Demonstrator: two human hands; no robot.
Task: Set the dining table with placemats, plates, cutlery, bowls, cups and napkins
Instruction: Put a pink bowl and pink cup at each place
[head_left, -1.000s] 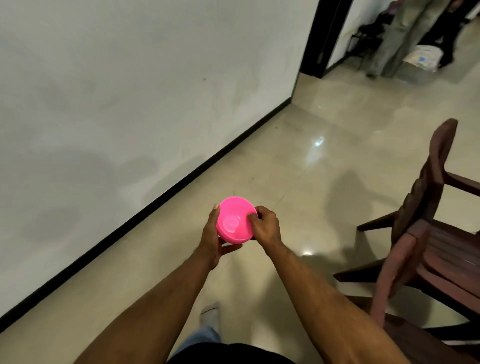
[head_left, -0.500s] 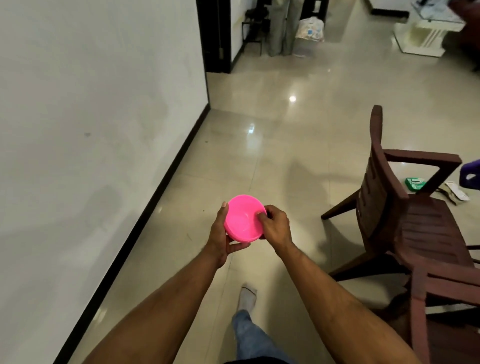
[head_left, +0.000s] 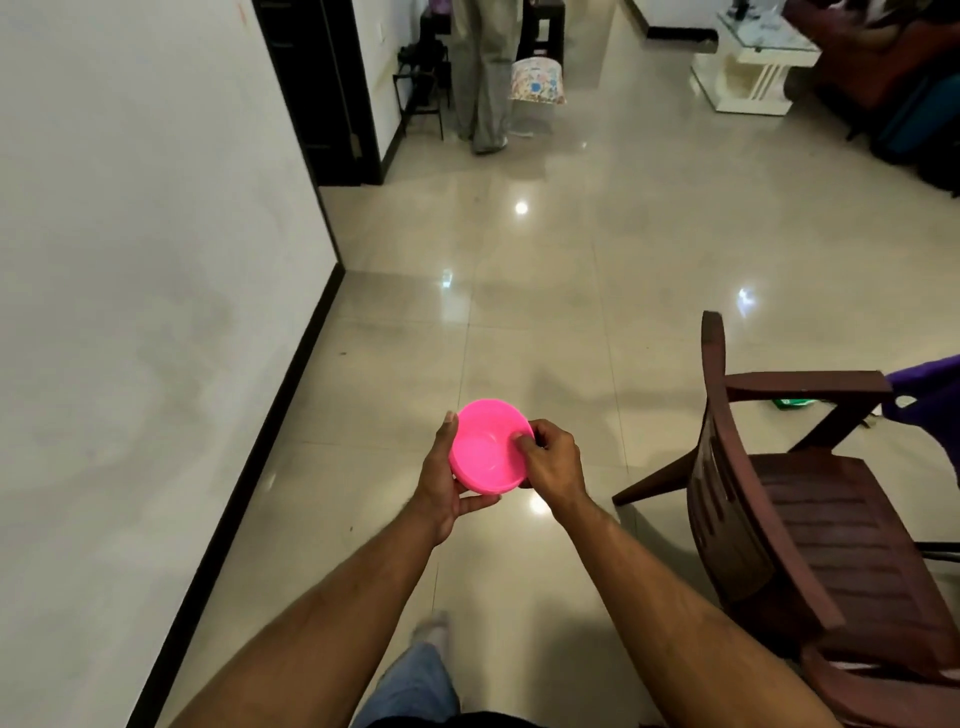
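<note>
The pink bowl (head_left: 485, 449), nothing inside it, is held over the floor (head_left: 571, 291): left hand (head_left: 441, 480) cups its partly hidden underside, right hand (head_left: 550, 460) pinches the rim.

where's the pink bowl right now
In the head view the pink bowl is low and centre, held in the air between the left hand and right hand, over the floor left of the brown chair.
</note>
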